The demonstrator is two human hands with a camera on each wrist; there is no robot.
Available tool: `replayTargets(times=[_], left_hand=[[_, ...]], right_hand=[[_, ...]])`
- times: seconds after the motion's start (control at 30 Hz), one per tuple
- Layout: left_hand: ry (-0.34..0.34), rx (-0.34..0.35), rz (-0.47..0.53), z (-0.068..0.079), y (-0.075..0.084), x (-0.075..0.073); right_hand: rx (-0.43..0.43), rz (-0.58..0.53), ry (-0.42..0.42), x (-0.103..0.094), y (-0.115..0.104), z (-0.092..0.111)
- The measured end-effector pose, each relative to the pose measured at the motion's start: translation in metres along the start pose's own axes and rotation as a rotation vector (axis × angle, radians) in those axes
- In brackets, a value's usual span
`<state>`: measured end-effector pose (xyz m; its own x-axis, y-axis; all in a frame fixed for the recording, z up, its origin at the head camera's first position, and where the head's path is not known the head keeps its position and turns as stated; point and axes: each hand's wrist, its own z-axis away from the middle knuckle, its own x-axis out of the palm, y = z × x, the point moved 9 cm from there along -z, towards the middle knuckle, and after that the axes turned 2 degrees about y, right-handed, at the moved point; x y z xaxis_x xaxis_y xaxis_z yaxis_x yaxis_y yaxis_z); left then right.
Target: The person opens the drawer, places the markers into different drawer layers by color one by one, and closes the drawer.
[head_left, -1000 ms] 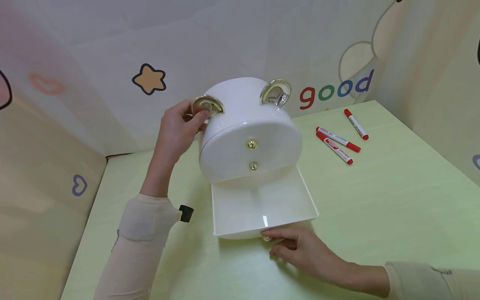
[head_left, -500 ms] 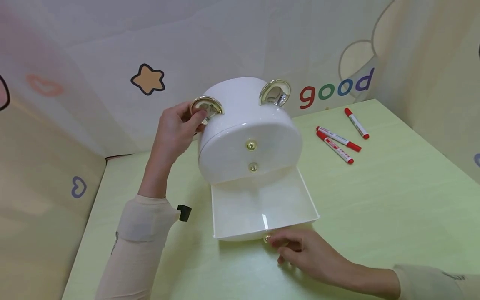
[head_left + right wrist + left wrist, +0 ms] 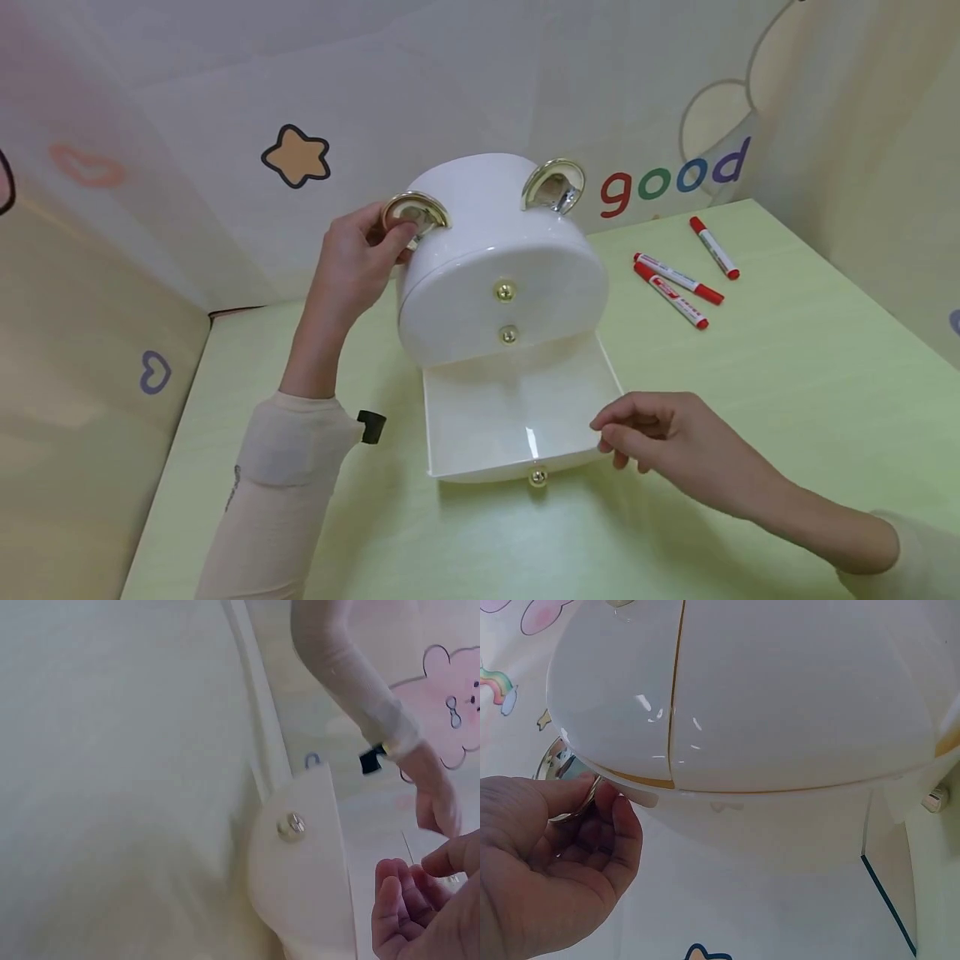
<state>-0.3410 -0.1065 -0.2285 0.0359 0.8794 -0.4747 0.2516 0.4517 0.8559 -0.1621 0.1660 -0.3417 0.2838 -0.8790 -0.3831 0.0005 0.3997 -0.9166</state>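
Note:
A white rounded storage box [image 3: 480, 200] with two gold-rimmed ears stands on the table. Its lower drawer [image 3: 487, 417] is pulled out toward me, with nothing lying in it. A gold knob [image 3: 537, 476] sits on the drawer's front. My left hand [image 3: 356, 262] pinches the box's left ear [image 3: 580, 806] between thumb and fingers. Over the drawer's front right corner, my right hand [image 3: 675, 442] has loosely bent fingers and holds nothing. In the right wrist view, the drawer's front panel [image 3: 300, 877] is beside those fingers. Two more gold knobs show on the box's face.
Three red-capped markers lie to the right of the box: one marker [image 3: 715, 248] farther back, another marker [image 3: 671, 296] crossed over its neighbour [image 3: 705, 292]. Printed cloth walls [image 3: 450, 75] enclose the green table [image 3: 787, 400] at the back and sides.
My right hand has let go of the drawer's front knob and moved up and right, to the drawer's corner. The left hand keeps its hold on the ear; the drawer stays out.

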Motion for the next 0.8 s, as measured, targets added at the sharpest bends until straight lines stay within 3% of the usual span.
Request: replayTargets(times=[0.4,0.8], left_hand=[[0.01,-0.013,-0.014,0.001,-0.001,0.0],[0.013,-0.009,-0.023,0.001,-0.003,0.0]], right_hand=[[0.03,0.142,0.207,-0.081,-0.001,-0.022],[0.103,0.154,0.305,-0.128,0.013,-0.033]])
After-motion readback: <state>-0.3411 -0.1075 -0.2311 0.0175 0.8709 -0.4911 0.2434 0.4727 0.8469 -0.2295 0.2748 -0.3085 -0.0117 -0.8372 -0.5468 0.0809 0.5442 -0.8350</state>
